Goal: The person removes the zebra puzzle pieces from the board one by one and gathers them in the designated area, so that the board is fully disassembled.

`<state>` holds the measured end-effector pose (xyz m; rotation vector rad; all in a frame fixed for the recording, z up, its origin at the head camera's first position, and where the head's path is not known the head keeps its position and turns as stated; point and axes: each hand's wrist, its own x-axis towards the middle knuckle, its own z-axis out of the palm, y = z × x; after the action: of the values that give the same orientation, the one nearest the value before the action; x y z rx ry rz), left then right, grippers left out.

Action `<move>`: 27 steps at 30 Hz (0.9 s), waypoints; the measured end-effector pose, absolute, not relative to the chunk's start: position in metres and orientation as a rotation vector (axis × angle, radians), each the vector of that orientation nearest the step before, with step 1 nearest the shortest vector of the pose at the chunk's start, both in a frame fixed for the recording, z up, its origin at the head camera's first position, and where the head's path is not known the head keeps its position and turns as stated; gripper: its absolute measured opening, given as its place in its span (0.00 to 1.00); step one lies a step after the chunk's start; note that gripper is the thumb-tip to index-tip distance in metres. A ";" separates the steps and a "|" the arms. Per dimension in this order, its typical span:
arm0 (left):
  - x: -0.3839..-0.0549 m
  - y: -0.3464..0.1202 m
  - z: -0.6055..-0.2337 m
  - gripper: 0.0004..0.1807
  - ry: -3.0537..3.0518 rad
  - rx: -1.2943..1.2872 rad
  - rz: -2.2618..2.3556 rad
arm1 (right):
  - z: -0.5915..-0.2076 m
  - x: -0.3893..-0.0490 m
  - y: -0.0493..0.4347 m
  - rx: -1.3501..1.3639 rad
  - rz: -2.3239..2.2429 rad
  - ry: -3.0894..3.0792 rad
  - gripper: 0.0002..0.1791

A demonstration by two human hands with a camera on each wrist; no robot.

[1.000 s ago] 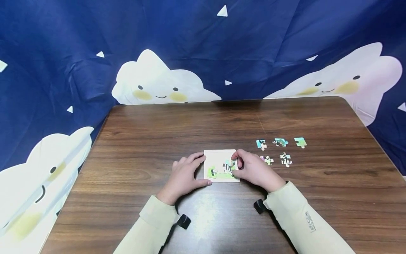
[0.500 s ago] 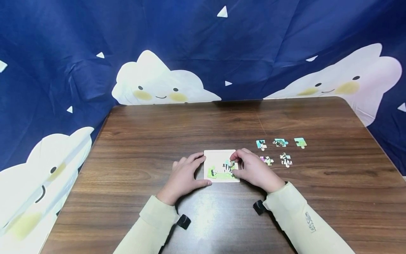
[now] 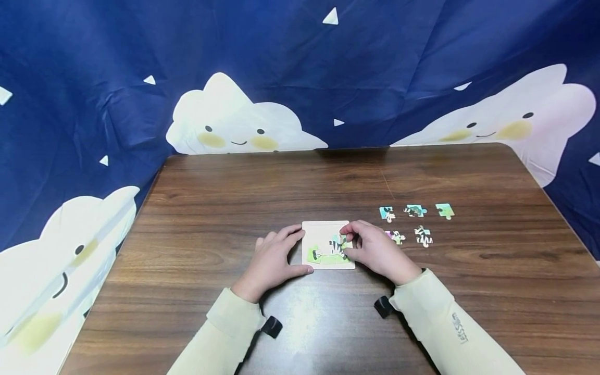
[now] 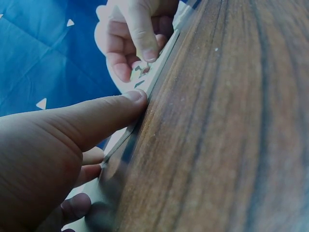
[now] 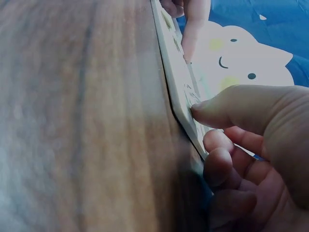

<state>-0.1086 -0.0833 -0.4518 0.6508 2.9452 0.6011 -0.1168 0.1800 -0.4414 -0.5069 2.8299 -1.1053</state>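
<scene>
A small white puzzle board lies on the table, with zebra-patterned and green pieces fitted along its lower part. My left hand grips the board's left side, thumb at the near corner and fingers at the far one. At the right side, my right hand pinches a puzzle piece between thumb and fingertips, low over the board. Those fingers cover part of the piece and the board's right edge. In the right wrist view the thumb presses down near the printed surface.
Several loose puzzle pieces lie right of the board, among them a green one, a black-and-white one and a blue-edged one. The brown wooden table ends at a blue curtain with clouds.
The right index fingertip has shifted slightly at the board's right edge. The left hand, the board and the loose pieces stay where they were.
</scene>
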 end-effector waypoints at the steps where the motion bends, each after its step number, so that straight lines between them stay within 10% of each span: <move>1: -0.109 -0.083 -0.452 0.49 2.946 0.651 0.604 | -0.441 -0.117 0.180 -0.507 -1.108 2.831 0.17; 27: -0.109 -0.083 -0.453 0.49 2.945 0.646 0.599 | -0.441 -0.110 0.218 -0.620 -1.176 2.952 0.16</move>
<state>-0.1092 -0.0832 -0.4531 0.6463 2.9452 0.5994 -0.1099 0.2178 -0.4411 -0.6195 2.9517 -1.1764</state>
